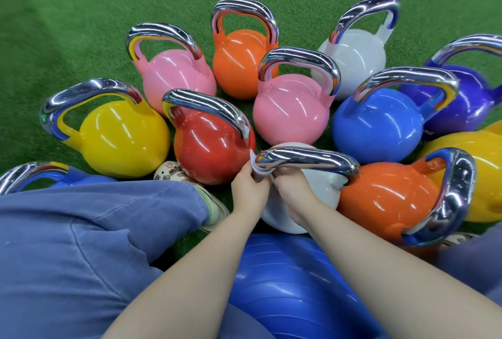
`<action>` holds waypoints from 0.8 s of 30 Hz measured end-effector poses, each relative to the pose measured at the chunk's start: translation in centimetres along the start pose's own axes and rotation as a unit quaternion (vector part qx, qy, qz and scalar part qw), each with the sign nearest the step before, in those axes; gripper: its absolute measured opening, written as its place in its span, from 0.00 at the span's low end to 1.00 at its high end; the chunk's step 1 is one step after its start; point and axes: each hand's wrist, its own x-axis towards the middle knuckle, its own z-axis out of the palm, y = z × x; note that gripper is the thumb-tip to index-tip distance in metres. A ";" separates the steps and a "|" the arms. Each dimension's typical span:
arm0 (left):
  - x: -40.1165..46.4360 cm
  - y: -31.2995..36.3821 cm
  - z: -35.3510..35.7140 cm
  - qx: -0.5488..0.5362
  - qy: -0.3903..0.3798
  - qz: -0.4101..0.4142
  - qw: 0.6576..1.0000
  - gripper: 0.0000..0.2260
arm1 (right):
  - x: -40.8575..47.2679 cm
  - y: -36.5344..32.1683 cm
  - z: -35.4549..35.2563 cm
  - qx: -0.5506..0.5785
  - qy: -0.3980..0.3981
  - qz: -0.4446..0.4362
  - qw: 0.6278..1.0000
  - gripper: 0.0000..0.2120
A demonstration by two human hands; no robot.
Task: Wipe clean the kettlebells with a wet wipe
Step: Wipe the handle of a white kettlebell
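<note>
A white kettlebell [323,186] with a chrome handle [312,160] stands just in front of me on the turf. A white wet wipe [256,166] is wrapped over the left end of that handle. My left hand [248,189] pinches the wipe from the left. My right hand [292,189] grips the wipe just under the handle, close beside the left hand. Around it stand several shiny kettlebells: red [212,148], yellow [122,137], pink [290,113], blue [377,124] and orange [385,200].
More kettlebells stand behind on the green turf [81,12]: pink [176,75], orange [239,64], white [355,58], purple [461,102]. A blue exercise ball [293,284] sits under me. My knee in blue trousers [95,243] fills the lower left. A wipes packet [169,171] lies by the red bell.
</note>
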 end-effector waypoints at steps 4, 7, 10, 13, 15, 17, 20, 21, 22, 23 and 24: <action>0.2 1.7 0.2 0.030 -0.014 0.071 0.997 0.22 | -0.8 -0.1 -0.7 0.192 0.001 0.019 0.981 0.24; 0.7 2.9 0.4 0.105 -0.028 0.197 0.974 0.15 | -1.4 -0.4 -1.7 0.310 -0.006 0.056 0.949 0.28; 1.4 4.4 0.4 0.280 -0.047 0.281 0.917 0.08 | -2.1 -0.8 -2.2 0.366 -0.015 0.090 0.926 0.28; 1.1 6.4 0.5 0.436 -0.058 0.299 0.847 0.07 | -2.5 -0.9 -2.7 0.373 -0.001 0.103 0.922 0.27; 0.5 7.5 1.0 0.482 -0.049 0.342 0.805 0.07 | -2.7 -1.0 -3.5 0.308 0.006 0.104 0.946 0.22; -0.2 8.5 1.9 0.513 -0.048 0.364 0.776 0.08 | -2.8 -0.7 -4.9 0.193 -0.010 0.119 0.974 0.19; -0.8 9.9 3.7 0.601 -0.094 0.371 0.702 0.09 | -2.9 -0.3 -7.3 0.026 -0.042 0.157 0.986 0.15; -1.0 10.4 4.5 0.613 -0.108 0.379 0.684 0.09 | -2.9 -0.3 -8.2 -0.020 -0.053 0.172 0.983 0.14; -1.2 10.7 4.9 0.623 -0.114 0.392 0.667 0.10 | -3.0 -0.4 -8.8 -0.060 -0.065 0.185 0.979 0.13; -1.4 11.0 5.5 0.624 -0.122 0.402 0.659 0.10 | -3.0 -0.4 -9.5 -0.091 -0.073 0.195 0.974 0.12; -1.7 11.4 6.2 0.626 -0.137 0.408 0.651 0.11 | -3.0 -0.5 -10.2 -0.125 -0.073 0.205 0.968 0.12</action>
